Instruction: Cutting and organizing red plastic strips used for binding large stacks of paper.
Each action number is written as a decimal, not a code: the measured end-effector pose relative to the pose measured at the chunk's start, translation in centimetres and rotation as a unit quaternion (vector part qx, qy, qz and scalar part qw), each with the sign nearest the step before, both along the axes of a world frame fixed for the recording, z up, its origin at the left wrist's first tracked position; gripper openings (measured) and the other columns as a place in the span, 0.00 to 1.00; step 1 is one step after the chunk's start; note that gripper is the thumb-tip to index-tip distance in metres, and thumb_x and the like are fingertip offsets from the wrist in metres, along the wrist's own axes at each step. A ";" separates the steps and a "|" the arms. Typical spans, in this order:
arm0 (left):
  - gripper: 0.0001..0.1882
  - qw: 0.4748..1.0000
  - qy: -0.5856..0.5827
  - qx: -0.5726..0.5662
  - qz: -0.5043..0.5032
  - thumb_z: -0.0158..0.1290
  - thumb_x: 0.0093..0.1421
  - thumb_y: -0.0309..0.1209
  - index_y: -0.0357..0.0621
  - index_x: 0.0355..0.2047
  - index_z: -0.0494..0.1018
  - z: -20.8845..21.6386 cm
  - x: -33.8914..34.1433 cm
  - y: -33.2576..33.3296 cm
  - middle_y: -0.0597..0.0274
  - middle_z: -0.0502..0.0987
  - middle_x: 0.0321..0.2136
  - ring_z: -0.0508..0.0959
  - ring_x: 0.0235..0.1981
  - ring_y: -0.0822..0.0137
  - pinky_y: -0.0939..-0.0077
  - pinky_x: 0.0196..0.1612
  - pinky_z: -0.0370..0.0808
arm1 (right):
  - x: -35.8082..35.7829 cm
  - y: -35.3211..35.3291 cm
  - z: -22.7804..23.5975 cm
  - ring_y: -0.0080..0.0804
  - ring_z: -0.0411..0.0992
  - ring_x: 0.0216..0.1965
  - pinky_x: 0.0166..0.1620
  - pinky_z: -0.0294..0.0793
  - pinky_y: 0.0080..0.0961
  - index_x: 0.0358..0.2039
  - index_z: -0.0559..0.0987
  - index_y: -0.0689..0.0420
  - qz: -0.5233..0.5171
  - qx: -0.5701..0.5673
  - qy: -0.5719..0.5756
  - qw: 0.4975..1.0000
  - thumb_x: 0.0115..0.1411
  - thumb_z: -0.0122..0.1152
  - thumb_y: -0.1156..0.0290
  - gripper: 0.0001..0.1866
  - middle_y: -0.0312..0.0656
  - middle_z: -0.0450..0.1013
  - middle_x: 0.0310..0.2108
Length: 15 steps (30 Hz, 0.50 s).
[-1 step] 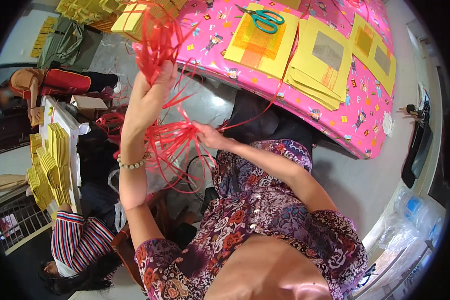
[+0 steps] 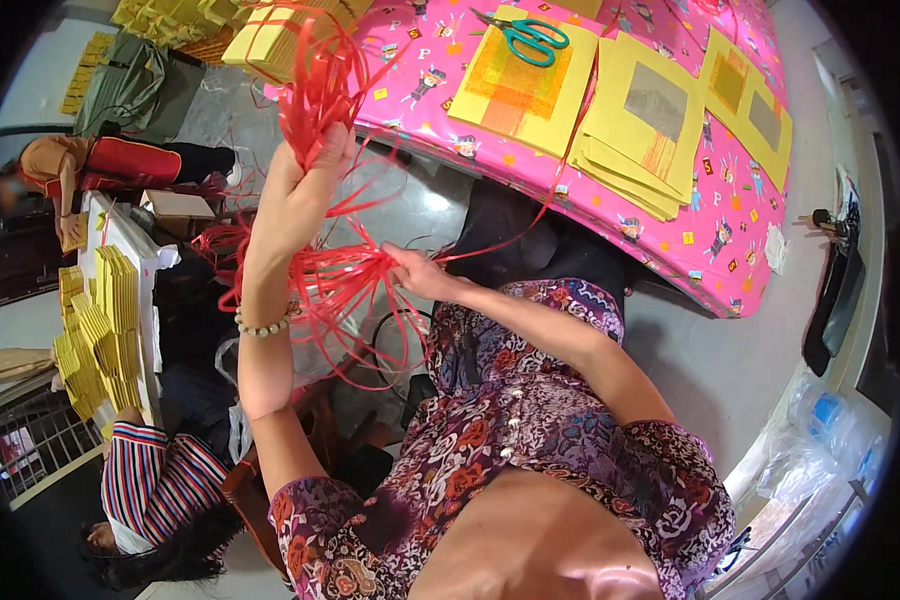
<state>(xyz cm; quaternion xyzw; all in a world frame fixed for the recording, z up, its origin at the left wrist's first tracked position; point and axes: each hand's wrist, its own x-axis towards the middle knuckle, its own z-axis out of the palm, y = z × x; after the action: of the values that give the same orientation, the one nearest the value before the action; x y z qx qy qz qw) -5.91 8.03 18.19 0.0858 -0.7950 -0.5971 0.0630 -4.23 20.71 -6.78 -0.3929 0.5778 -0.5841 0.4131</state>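
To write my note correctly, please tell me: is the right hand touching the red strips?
Touching. The head view shows the right hand closed around gathered red strips, which spread leftward from its grip.

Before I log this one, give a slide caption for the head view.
Left hand and right hand each grip red strips beside a pink table bearing yellow paper and teal scissors.

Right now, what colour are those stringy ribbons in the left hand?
Bright red. The ribbons in the left hand show best in the head view.
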 end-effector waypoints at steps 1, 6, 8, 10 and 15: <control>0.14 1.000 0.001 0.002 0.001 0.42 0.67 0.36 0.43 0.26 0.64 -0.3 0.3 -0.5 0.76 0.58 0.18 0.55 0.19 0.83 0.84 0.21 0.52 | -0.1 0.5 1.2 0.44 0.68 0.29 0.34 0.68 0.34 0.44 0.66 0.61 -0.068 -0.007 -0.035 0.997 0.54 0.44 0.83 0.15 0.53 0.68 0.27; 0.15 0.996 -0.068 -0.031 0.048 0.42 0.66 0.38 0.43 0.25 0.65 -1.5 -0.7 -0.9 0.77 0.58 0.18 0.56 0.20 0.82 0.83 0.22 0.53 | -4.2 1.3 -5.1 0.43 0.72 0.35 0.43 0.66 0.44 0.39 0.70 0.56 -0.045 0.062 0.352 0.933 0.53 0.49 0.78 0.11 0.48 0.73 0.31; 0.14 0.991 -0.076 -0.101 0.045 0.43 0.66 0.37 0.43 0.26 0.67 -3.7 -0.4 -1.3 0.74 0.61 0.18 0.59 0.20 0.79 0.80 0.23 0.57 | -3.4 1.7 -6.5 0.41 0.72 0.38 0.48 0.62 0.44 0.37 0.71 0.57 0.051 0.176 0.552 0.813 0.51 0.50 0.78 0.10 0.49 0.72 0.34; 0.12 0.991 -0.055 -0.123 0.007 0.44 0.64 0.35 0.42 0.27 0.68 -5.5 -0.2 -1.2 0.73 0.62 0.18 0.60 0.20 0.78 0.79 0.23 0.58 | -2.9 1.7 -7.9 0.42 0.72 0.38 0.47 0.63 0.43 0.37 0.72 0.56 0.026 0.139 0.565 0.813 0.52 0.50 0.78 0.10 0.48 0.73 0.33; 0.13 0.973 -0.106 -0.204 0.024 0.45 0.64 0.35 0.36 0.30 0.68 -7.1 1.4 -2.1 0.65 0.67 0.19 0.65 0.23 0.73 0.74 0.27 0.65 | -1.8 -0.9 -4.4 0.46 0.71 0.31 0.36 0.70 0.37 0.41 0.69 0.58 -0.029 0.023 0.095 0.995 0.59 0.47 0.77 0.10 0.49 0.73 0.29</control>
<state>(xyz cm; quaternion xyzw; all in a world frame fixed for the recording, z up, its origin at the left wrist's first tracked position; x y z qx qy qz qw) -4.47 5.95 11.06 0.1531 -0.8998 -0.4085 0.0092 -6.05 19.86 -11.17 -0.4202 0.6392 -0.5421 0.3479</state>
